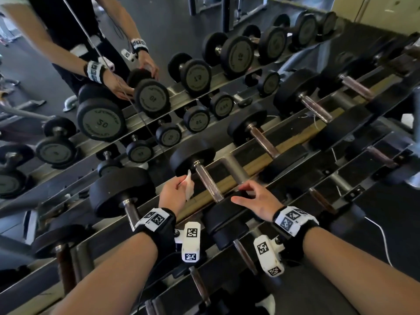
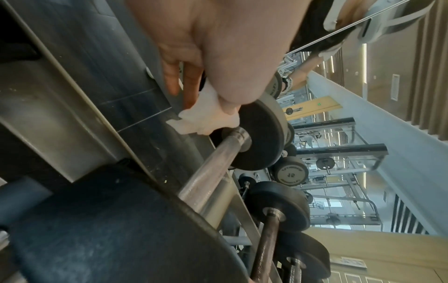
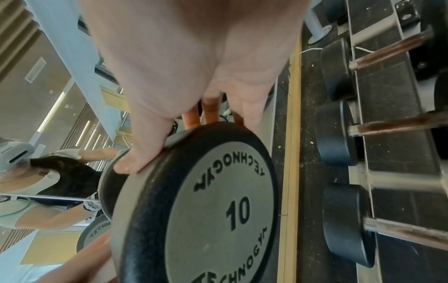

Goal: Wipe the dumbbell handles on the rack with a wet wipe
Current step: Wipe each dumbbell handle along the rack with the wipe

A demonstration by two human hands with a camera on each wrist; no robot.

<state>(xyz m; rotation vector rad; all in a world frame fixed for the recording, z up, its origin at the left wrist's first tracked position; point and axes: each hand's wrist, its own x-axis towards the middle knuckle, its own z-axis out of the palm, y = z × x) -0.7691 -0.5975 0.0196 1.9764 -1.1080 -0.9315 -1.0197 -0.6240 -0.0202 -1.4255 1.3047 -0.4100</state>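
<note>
Item: dumbbell, black rubber ends, grey face plate marked 10, bare knurled steel handle, lying on top row of rack | right hand: fingers and thumb curled over near end's rim | left hand: pinching crumpled white wipe just beside handle's far end, contact unclear | mirror behind.

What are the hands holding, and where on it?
Left hand pinches the wet wipe between thumb and fingers. Right hand grips the dumbbell by its near head, over the rim.
</note>
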